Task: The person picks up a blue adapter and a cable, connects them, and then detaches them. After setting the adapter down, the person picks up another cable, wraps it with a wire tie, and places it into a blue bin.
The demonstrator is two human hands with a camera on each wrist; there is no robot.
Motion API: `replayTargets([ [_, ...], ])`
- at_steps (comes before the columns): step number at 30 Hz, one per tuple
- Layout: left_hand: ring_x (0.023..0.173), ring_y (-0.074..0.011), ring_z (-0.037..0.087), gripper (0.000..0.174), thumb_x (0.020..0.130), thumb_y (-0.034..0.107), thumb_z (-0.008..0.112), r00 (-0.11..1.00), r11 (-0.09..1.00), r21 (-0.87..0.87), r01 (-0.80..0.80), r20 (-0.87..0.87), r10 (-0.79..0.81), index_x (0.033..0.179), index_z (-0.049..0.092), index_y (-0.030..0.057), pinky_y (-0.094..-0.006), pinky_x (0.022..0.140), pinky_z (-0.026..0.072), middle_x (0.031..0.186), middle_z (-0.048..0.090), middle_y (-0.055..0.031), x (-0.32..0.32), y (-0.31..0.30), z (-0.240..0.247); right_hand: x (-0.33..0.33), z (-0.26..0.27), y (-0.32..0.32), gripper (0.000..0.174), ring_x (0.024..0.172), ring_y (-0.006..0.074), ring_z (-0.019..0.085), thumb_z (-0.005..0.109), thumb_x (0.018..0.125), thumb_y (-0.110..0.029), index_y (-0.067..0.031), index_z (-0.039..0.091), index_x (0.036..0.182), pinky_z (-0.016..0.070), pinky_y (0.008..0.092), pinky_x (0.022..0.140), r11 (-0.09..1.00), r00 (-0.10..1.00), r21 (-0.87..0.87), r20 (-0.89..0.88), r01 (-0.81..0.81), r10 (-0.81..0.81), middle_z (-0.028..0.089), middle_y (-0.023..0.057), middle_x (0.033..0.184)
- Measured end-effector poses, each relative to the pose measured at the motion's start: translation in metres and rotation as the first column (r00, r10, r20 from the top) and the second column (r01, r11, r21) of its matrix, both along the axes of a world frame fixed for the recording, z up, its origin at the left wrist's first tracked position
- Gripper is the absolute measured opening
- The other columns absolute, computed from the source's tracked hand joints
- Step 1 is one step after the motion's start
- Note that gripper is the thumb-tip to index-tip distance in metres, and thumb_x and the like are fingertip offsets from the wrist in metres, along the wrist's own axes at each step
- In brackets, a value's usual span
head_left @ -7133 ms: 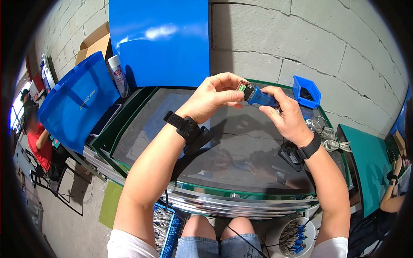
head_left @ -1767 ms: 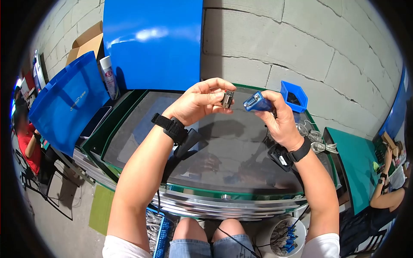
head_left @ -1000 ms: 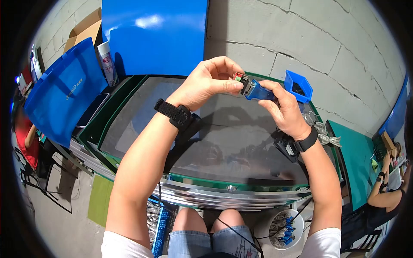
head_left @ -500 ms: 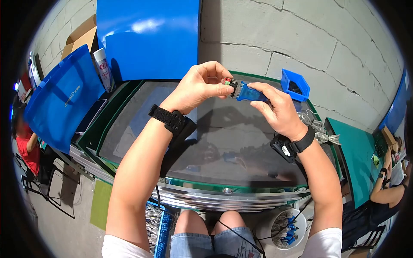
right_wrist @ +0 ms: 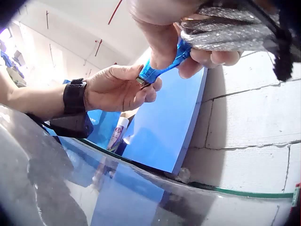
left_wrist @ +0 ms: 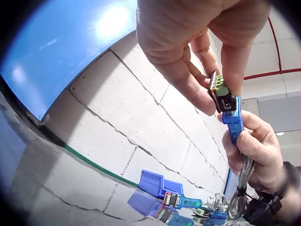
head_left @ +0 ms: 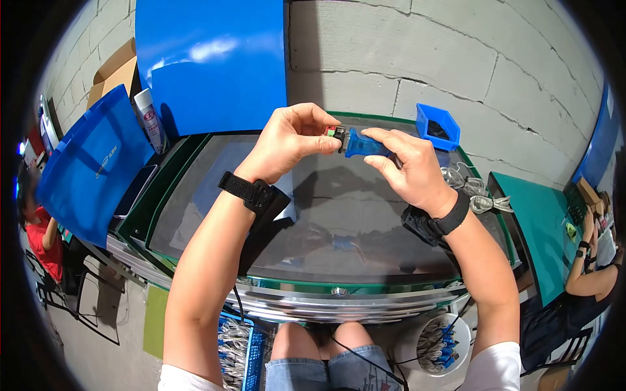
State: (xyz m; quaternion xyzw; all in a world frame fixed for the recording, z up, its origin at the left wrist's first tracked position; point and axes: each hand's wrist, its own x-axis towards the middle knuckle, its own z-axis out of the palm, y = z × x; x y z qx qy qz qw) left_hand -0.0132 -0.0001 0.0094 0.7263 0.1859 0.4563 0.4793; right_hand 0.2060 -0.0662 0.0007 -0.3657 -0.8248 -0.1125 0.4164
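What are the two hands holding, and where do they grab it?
The left hand pinches a small black adapter by its sides; the right hand grips a blue connector round its body.

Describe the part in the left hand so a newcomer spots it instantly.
Over the glass-topped table, before the block wall, the left hand pinches a small black adapter. It butts against the blue connector; its black body and green terminals set it apart.
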Motion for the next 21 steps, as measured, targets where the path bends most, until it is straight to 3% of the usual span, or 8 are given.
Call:
replayTargets([
  [7,0.078,-0.0133,0.063,0.031,0.07,0.008,0.078,0.999,1.0,0.023,0.016,0.041,-0.017,0.096,0.061,0.0021,-0.0267,0.074,0.0512,0.086,0.064,-0.0055,0.003,-0.005,0.0,-0.006,0.0,-0.001,0.031,0.069,0.0292,0.061,0.068,0.078,-0.014,-0.0048,0.06,0.107,0.049,0.0345,0.062,0.998,0.995,-0.033,-0.09,-0.053,0.05,0.064,0.0141,0.089],
  [8,0.079,-0.0131,0.063,0.032,0.071,0.009,0.078,0.999,0.995,0.092,0.043,0.012,-0.044,0.097,0.061,0.0027,-0.0267,0.074,0.0511,0.087,0.063,-0.005,0.007,-0.005,-0.003,-0.008,0.0,-0.001,0.031,0.07,0.0292,0.061,0.068,0.078,-0.014,-0.0047,0.059,0.107,0.0495,0.0343,0.062,0.996,0.992,-0.057,-0.104,-0.072,0.066,0.064,0.0143,0.092],
  [9,0.079,-0.013,0.063,0.033,0.072,0.011,0.078,0.997,0.985,0.157,0.07,-0.02,-0.068,0.098,0.06,0.0032,-0.0268,0.074,0.0509,0.088,0.062,-0.0045,0.01,-0.006,-0.006,-0.009,-0.004,0.003,0.033,0.07,0.0295,0.062,0.069,0.077,-0.014,-0.0044,0.059,0.107,0.0503,0.0343,0.063,0.993,0.991,0.025,-0.064,-0.115,0.117,0.064,0.015,0.098],
  [11,0.079,-0.0128,0.062,0.031,0.073,0.012,0.076,0.997,0.99,0.129,0.057,-0.056,-0.05,0.099,0.061,0.0038,-0.0269,0.074,0.0505,0.087,0.061,-0.0029,0.009,-0.009,-0.004,-0.01,-0.003,-0.001,0.039,0.074,0.0295,0.062,0.07,0.076,-0.014,-0.0048,0.056,0.111,0.0509,0.0345,0.066,0.988,0.993,-0.116,-0.072,-0.102,0.094,0.063,0.0144,0.1],
  [14,0.077,-0.012,0.062,0.028,0.077,0.013,0.074,0.996,0.998,-0.065,0.002,0.09,0.004,0.099,0.06,0.0019,-0.0264,0.071,0.0531,0.086,0.061,-0.003,0.004,-0.005,-0.003,-0.004,0.0,0.002,0.049,0.078,0.0265,0.062,0.073,0.073,-0.014,-0.0056,0.05,0.115,0.0493,0.0339,0.068,0.988,0.994,-0.141,-0.104,-0.059,0.044,0.061,0.0128,0.094],
  [15,0.076,-0.0129,0.063,0.028,0.078,0.015,0.073,0.993,0.995,-0.094,-0.017,0.119,0.028,0.098,0.06,0.0014,-0.0264,0.07,0.0544,0.085,0.061,-0.0045,0.002,-0.003,-0.001,-0.002,-0.004,0.007,0.044,0.076,0.0258,0.061,0.073,0.072,-0.011,-0.004,0.052,0.111,0.0489,0.0331,0.067,0.993,0.987,-0.085,-0.144,-0.086,0.073,0.061,0.0133,0.092],
  [18,0.073,-0.014,0.063,0.026,0.08,0.018,0.071,0.992,0.989,-0.145,-0.024,0.118,0.042,0.098,0.059,0.0023,-0.0266,0.069,0.0546,0.085,0.061,-0.0052,0.001,0.0,-0.001,-0.001,-0.003,0.007,0.033,0.075,0.0252,0.061,0.069,0.075,-0.008,-0.0018,0.055,0.105,0.0486,0.0321,0.066,0.979,0.983,-0.157,-0.15,-0.13,0.106,0.062,0.0136,0.086],
  [21,0.072,-0.0147,0.063,0.025,0.083,0.02,0.068,0.989,0.978,-0.208,-0.014,0.14,0.043,0.099,0.059,0.0027,-0.0263,0.067,0.0545,0.084,0.061,-0.0056,0.002,0.002,-0.004,-0.002,-0.001,0.002,0.022,0.073,0.0192,0.062,0.063,0.078,-0.006,0.0,0.058,0.098,0.0476,0.0293,0.065,0.938,0.968,-0.312,-0.24,-0.152,0.077,0.062,0.0105,0.079],
])
